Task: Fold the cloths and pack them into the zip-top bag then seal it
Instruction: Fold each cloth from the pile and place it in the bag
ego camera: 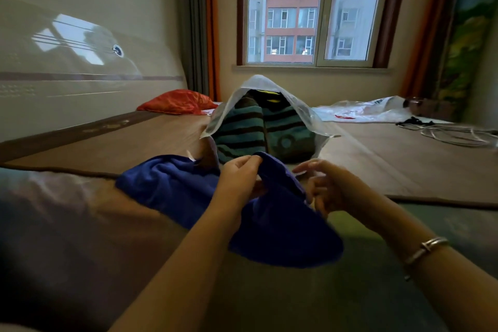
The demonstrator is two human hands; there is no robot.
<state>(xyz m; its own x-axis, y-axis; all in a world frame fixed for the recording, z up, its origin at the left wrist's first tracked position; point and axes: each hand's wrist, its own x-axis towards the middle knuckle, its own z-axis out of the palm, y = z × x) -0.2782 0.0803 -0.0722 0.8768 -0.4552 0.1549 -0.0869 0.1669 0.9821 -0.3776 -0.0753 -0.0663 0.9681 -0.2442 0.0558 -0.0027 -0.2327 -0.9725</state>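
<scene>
Left hand [240, 173] pinches the blue cloth [188, 191] (bag [304, 113] behind); right hand [327, 186] fingers loosely apart

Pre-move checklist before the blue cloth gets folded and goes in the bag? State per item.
1. Left hand pinches an edge of the blue cloth: ok.
2. Right hand has hold of the cloth: cannot tell; its fingers are curled beside the cloth and the contact is blurred.
3. Blue cloth folded: not ok, it lies bunched on the bed.
4. Zip-top bag mouth open toward the person: ok.
5. Room left in the bag: cannot tell; the striped cloths fill most of the opening.
6. Bag sealed: not ok, not yet done.
</scene>
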